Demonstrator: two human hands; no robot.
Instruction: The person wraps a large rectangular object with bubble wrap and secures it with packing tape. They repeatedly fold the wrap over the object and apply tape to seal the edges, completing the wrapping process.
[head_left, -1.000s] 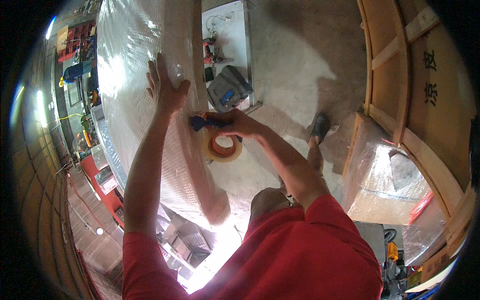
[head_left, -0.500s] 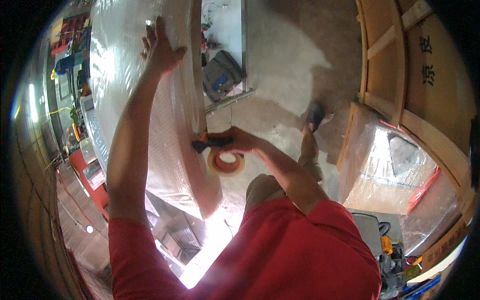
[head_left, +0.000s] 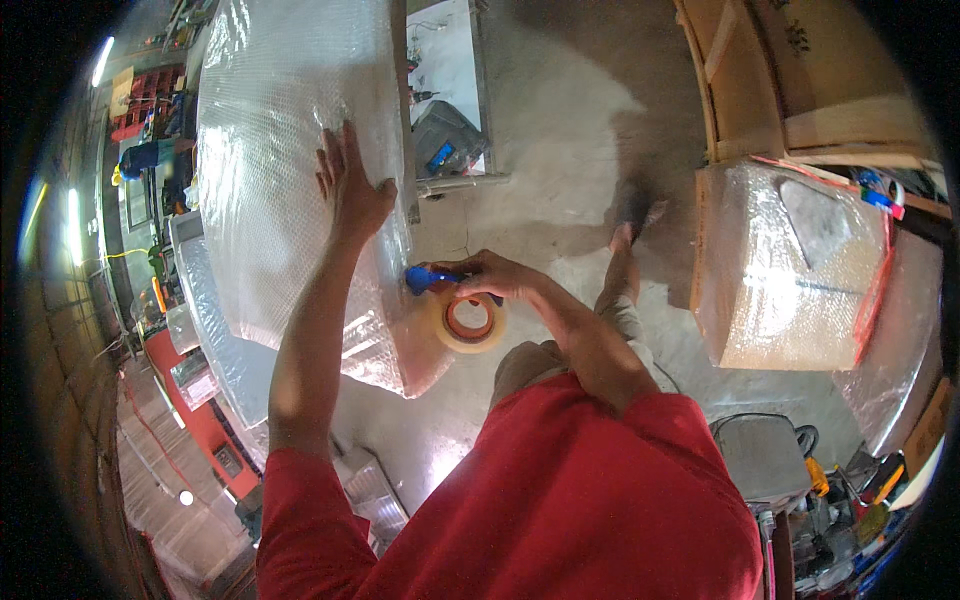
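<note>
A large object wrapped in bubble wrap [head_left: 285, 170] stands in front of me. My left hand [head_left: 350, 190] lies flat against its right side with the fingers spread. My right hand [head_left: 490, 275] grips a blue-handled tape dispenser [head_left: 425, 280] that carries a roll of clear packing tape [head_left: 470, 322]. The dispenser's head touches the lower right edge of the wrapped object. The roll hangs just below my right hand.
A metal cart with a toolbox [head_left: 450, 145] stands behind the wrapped object. At the right sits a plastic-wrapped box [head_left: 790, 270], with wooden crates [head_left: 790, 80] beyond it. Red shelving [head_left: 190, 400] with bins runs along the left. Tools and a grey case [head_left: 770, 460] lie at lower right.
My left hand has slid back down the wrap from its higher reach half a second ago. My right hand with the tape dispenser stays at the lower right edge of the wrap.
</note>
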